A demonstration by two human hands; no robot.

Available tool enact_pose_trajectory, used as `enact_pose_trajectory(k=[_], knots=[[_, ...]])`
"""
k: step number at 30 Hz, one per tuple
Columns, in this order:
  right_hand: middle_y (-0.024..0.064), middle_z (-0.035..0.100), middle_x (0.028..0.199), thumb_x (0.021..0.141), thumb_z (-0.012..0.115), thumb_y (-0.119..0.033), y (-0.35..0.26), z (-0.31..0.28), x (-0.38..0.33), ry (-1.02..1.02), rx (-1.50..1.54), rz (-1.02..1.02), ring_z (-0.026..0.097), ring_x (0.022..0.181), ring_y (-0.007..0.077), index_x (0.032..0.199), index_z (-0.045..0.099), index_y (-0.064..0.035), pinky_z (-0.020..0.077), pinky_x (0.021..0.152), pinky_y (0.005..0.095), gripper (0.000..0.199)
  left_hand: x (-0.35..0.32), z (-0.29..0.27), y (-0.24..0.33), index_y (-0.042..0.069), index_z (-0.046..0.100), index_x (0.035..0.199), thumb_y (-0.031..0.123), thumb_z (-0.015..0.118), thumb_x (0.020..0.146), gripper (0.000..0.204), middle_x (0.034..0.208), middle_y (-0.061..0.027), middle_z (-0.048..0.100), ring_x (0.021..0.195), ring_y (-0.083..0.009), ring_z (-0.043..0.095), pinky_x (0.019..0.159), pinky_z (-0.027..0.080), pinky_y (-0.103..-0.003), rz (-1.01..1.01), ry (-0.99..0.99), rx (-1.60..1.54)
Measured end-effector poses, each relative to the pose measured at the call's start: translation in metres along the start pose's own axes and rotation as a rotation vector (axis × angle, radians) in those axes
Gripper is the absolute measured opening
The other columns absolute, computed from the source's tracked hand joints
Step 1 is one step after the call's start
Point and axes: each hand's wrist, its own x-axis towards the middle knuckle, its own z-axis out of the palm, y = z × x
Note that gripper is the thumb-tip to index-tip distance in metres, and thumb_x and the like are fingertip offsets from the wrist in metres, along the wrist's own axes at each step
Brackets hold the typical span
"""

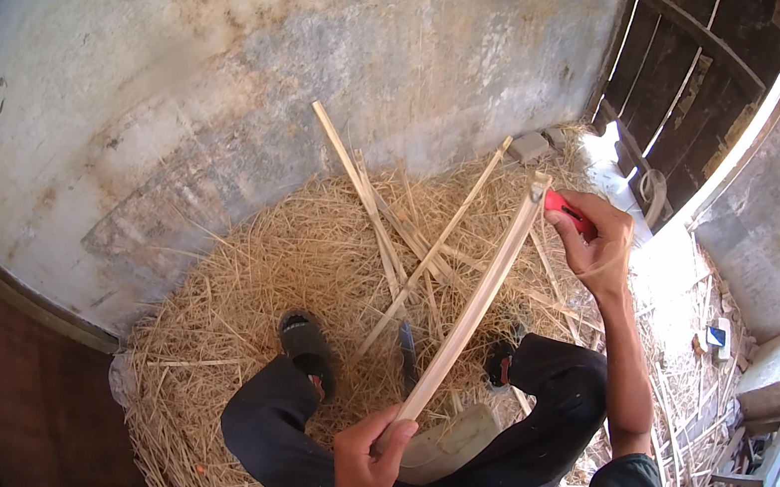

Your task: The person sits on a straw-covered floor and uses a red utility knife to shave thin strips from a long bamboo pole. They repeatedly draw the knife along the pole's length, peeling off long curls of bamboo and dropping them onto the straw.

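Observation:
A long pale bamboo strip (468,331) slants up from my lap toward the far right. My left hand (370,450) is closed around its near end. At the strip's far end, my right hand (597,236) grips a small red tool with black details (566,212), which lies against or right beside the strip. The fingers partly cover this tool, so its exact kind is unclear. Between my feet, a dark blade-like piece (408,355) rests on the shavings, partly behind the strip.
Straw-like shavings (227,320) cover the floor around my feet. Several loose strips (460,214) lie crossed ahead, some leaning toward the stained wall (288,47). A dark wooden door (682,76) stands at the far right. A wooden frame (758,480) sits at the right.

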Motion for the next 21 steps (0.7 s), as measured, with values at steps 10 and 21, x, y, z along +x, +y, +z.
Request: enact_pose_trajectory(k=[10, 21], knots=[[-0.0001, 0.058, 0.07, 0.105, 0.071, -0.04, -0.001, 0.004, 0.006, -0.273, 0.324, 0.256, 0.046, 0.056, 0.0083, 0.111, 0.078, -0.001, 0.0365, 0.052, 0.0276, 0.04, 0.001, -0.01, -0.003, -0.004, 0.073, 0.129, 0.015, 0.075, 0.103, 0.032, 0.076, -0.0075, 0.066, 0.064, -0.0086, 0.055, 0.058, 0.046, -0.028, -0.067, -0.028, 0.019], [-0.0046, 0.049, 0.07, 0.113, 0.058, -0.039, -0.032, 0.007, -0.022, -0.338, 0.563, 0.333, 0.042, 0.058, 0.0062, 0.118, 0.073, -0.0039, 0.0347, 0.052, 0.0265, 0.039, 0.018, -0.012, 0.018, -0.001, 0.067, 0.141, 0.016, 0.069, 0.106, 0.039, 0.079, -0.0053, 0.063, 0.067, -0.0085, 0.053, 0.059, 0.043, -0.028, -0.059, -0.086, 0.042]])
